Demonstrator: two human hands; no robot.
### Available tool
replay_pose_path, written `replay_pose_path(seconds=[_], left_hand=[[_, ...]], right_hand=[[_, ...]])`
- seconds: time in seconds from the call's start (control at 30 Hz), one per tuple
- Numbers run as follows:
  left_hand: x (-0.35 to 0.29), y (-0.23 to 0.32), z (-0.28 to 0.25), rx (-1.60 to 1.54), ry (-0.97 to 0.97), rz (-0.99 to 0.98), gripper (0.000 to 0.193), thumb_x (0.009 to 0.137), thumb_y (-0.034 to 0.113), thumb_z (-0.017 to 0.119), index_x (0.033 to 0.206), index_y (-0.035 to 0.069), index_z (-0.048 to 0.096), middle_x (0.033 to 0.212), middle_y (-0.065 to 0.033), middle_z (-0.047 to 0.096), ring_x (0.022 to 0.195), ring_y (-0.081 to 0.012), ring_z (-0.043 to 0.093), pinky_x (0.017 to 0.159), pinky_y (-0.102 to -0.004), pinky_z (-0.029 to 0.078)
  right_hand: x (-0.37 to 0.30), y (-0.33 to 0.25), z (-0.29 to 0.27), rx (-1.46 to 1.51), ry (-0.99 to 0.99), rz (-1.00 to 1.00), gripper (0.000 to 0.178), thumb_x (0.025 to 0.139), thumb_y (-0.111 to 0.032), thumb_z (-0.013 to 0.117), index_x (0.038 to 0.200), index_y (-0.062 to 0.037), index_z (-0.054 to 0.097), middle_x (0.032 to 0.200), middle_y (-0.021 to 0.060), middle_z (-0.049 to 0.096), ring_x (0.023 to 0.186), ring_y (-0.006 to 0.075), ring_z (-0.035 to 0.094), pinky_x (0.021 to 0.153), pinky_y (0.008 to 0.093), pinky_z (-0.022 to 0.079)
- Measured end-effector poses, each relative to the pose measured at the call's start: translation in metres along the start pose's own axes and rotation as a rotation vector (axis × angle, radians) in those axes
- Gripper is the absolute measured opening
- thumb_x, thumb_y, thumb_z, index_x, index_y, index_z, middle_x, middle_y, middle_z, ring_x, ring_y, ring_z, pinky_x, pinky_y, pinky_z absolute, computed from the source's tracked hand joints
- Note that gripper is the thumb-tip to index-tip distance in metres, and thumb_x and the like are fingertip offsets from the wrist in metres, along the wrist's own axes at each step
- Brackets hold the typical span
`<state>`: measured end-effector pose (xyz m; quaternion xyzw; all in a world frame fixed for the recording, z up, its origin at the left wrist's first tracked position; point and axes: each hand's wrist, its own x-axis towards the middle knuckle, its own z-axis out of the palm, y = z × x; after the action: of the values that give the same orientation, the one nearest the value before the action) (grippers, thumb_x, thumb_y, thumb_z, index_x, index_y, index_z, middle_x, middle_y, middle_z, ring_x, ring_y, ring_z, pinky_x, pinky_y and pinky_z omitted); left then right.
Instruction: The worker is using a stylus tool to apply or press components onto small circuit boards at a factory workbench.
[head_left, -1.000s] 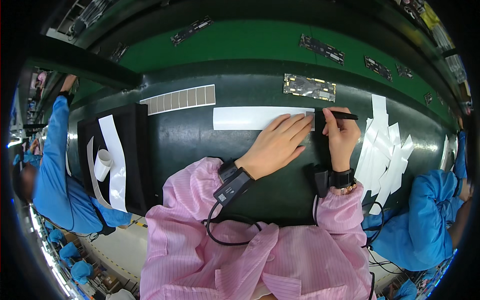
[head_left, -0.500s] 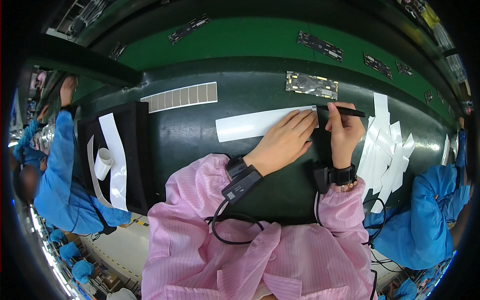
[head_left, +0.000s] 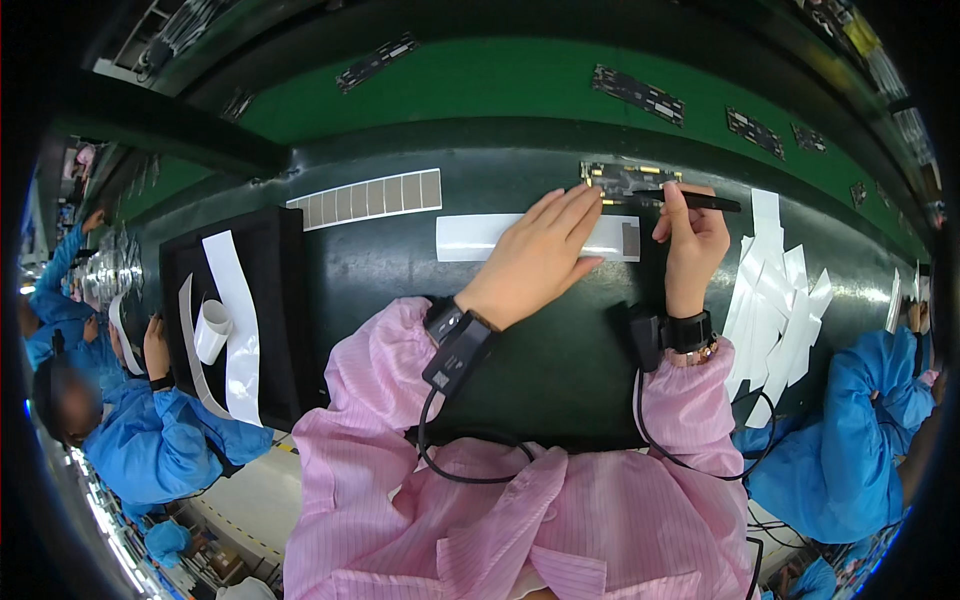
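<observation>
My right hand (head_left: 692,245) grips black tweezers (head_left: 715,202), their tips pointing left over a dark circuit board (head_left: 630,180) with gold-coloured pads. My left hand (head_left: 535,255) lies with fingers stretched out across a glossy white strip (head_left: 468,240). Its fingertips reach the board's lower left corner. At the strip's right end sits a small grey patch (head_left: 630,242). Whether the tweezer tips hold anything is too small to tell. To the upper left lies a white sheet of grey rectangular stickers (head_left: 375,198).
A black tray (head_left: 290,300) on the left holds white strips and a curled roll (head_left: 211,330). White strips (head_left: 770,300) lie piled at right. Beyond the bench, more circuit boards (head_left: 640,95) rest on a green surface (head_left: 500,75). Co-workers in blue (head_left: 150,440) sit at both sides.
My left hand has shifted left and up from the strip's right end, with fingertips now at the board. The tweezers have moved up over the board. The strip lies straighter, its grey patch uncovered.
</observation>
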<state>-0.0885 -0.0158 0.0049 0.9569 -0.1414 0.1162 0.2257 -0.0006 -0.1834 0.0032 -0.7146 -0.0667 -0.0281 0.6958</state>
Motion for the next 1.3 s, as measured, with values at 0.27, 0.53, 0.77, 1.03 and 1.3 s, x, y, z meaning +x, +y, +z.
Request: replay_pose_path(seconds=[0.27, 0.53, 0.77, 1.03, 1.3], left_hand=[[-0.012, 0.017, 0.003, -0.094, 0.008, -0.083, 0.058, 0.082, 0.023, 0.068, 0.129, -0.003, 0.046, 0.135, -0.0167, 0.043, 0.125, -0.032, 0.044, 0.105, -0.0412, 0.038], [-0.013, 0.017, -0.002, -0.07, 0.084, -0.052, 0.053, 0.082, 0.019, 0.067, 0.127, -0.002, 0.049, 0.132, -0.0156, 0.045, 0.126, -0.0314, 0.043, 0.107, -0.0433, 0.037], [-0.013, 0.015, 0.002, -0.045, 0.058, -0.079, 0.054, 0.081, 0.02, 0.067, 0.126, -0.003, 0.049, 0.13, -0.0153, 0.046, 0.123, -0.0317, 0.044, 0.104, -0.0432, 0.038], [-0.012, 0.017, 0.0, 0.025, 0.037, -0.079, 0.055, 0.08, 0.021, 0.067, 0.126, -0.003, 0.049, 0.127, -0.0141, 0.046, 0.119, -0.0298, 0.044, 0.101, -0.0417, 0.037], [-0.012, 0.017, 0.0, 0.042, 0.037, -0.076, 0.055, 0.081, 0.022, 0.067, 0.127, -0.003, 0.048, 0.127, -0.0137, 0.046, 0.119, -0.0287, 0.044, 0.099, -0.0407, 0.037]], right_hand=[[-0.003, -0.003, 0.007, 0.063, -0.103, 0.015, 0.01, 0.088, -0.01, 0.067, 0.09, -0.0001, 0.063, 0.064, -0.0013, 0.056, 0.049, 0.004, 0.049, 0.045, 0.0188, 0.035], [-0.007, 0.0, 0.009, 0.045, -0.14, 0.037, 0.009, 0.088, -0.008, 0.067, 0.091, 0.0007, 0.064, 0.066, -0.001, 0.058, 0.05, 0.0032, 0.048, 0.044, 0.0182, 0.034], [-0.008, 0.003, 0.009, 0.008, -0.152, 0.026, 0.009, 0.087, -0.006, 0.067, 0.09, 0.0019, 0.063, 0.067, -0.0006, 0.059, 0.05, 0.0029, 0.048, 0.044, 0.0185, 0.034], [-0.008, 0.007, 0.012, -0.026, -0.138, -0.009, 0.009, 0.086, -0.004, 0.069, 0.088, 0.0021, 0.063, 0.068, 0.0006, 0.06, 0.048, 0.0032, 0.049, 0.042, 0.0189, 0.035], [-0.008, 0.008, 0.013, -0.055, -0.137, -0.021, 0.008, 0.085, -0.003, 0.069, 0.088, 0.002, 0.064, 0.066, 0.0008, 0.06, 0.047, 0.0033, 0.049, 0.041, 0.0193, 0.035]])
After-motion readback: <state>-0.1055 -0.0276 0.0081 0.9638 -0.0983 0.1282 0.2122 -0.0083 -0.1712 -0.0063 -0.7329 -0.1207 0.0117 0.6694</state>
